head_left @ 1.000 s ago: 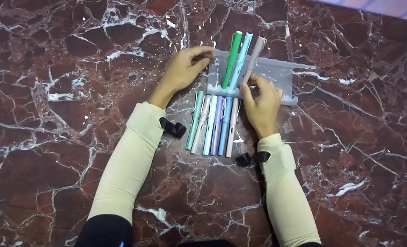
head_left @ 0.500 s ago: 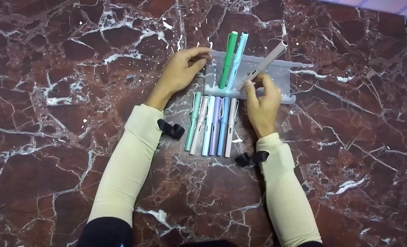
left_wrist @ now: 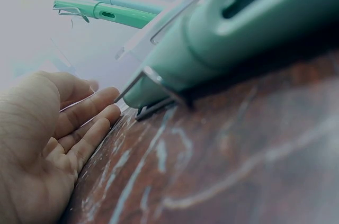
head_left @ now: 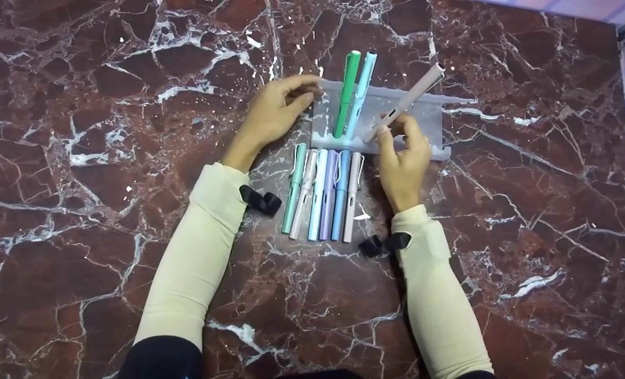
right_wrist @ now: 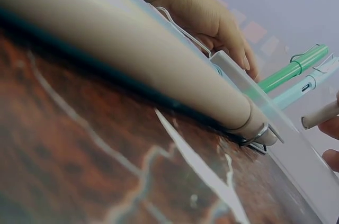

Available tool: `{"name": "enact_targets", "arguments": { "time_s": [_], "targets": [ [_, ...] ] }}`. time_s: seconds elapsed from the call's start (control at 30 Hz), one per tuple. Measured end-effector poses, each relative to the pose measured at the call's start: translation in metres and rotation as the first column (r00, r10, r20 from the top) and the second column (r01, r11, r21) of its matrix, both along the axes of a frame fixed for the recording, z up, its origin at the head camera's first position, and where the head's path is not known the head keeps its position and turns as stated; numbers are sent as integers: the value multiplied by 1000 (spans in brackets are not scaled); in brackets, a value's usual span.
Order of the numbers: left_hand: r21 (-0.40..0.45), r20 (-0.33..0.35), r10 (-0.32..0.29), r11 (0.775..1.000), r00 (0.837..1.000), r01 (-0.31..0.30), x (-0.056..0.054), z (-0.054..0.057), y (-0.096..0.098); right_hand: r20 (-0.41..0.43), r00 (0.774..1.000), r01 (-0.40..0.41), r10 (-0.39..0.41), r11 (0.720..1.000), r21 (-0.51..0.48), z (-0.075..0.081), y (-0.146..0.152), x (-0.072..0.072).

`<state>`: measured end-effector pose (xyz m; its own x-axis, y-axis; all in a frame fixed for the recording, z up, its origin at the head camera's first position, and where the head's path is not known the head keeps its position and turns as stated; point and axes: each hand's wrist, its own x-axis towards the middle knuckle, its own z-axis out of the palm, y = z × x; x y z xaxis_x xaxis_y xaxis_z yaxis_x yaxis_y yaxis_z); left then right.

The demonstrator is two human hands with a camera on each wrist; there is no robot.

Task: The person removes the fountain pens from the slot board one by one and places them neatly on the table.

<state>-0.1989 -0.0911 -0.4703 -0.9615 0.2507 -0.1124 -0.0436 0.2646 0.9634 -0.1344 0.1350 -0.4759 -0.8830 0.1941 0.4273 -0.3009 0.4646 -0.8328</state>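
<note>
My right hand point(head_left: 404, 158) pinches a grey-taupe pen point(head_left: 412, 95) near its lower end, above the translucent plastic box point(head_left: 423, 108). The pen leans to the right, its clipped end up. A green pen point(head_left: 347, 95) and a light blue pen point(head_left: 362, 95) stand propped up in the left part of the box. At the box's left end lies my left hand point(head_left: 278, 113), fingers loosely extended, fingertips by its upper left corner. The left wrist view shows that palm holding nothing point(left_wrist: 39, 181). In the right wrist view, the held pen's lower end point(right_wrist: 320, 115) hangs over the box.
In front of the box several pens lie side by side: mint green point(head_left: 294, 189), light grey point(head_left: 304, 195), pale blue point(head_left: 318, 195), purple point(head_left: 328, 195), blue point(head_left: 340, 195) and taupe point(head_left: 351, 197). The table point(head_left: 91, 237) is dark red marbled stone.
The taupe pen in my right hand has swung from near upright beside the other two to a steeper rightward lean. My left hand has stayed at the box's left end.
</note>
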Motion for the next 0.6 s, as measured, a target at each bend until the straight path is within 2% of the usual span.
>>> {"name": "enact_targets", "arguments": {
  "time_s": [0.3, 0.43, 0.6],
  "targets": [
    [-37, -31, 3, 999, 1000, -4, 0, -1, -1, -108, 991, 75, -82, 995, -69, -1, 2, 8],
    [-25, -23, 1, 1000, 1000, -2, 0, 0, -1, -130, 989, 51, -65, 993, -106, -4, 6, 18],
    [0, -4, 1, 1000, 1000, -1, 0, -1, 0, -130, 991, 9, -23, 995, -104, -7, 12, 36]
  ]
}}
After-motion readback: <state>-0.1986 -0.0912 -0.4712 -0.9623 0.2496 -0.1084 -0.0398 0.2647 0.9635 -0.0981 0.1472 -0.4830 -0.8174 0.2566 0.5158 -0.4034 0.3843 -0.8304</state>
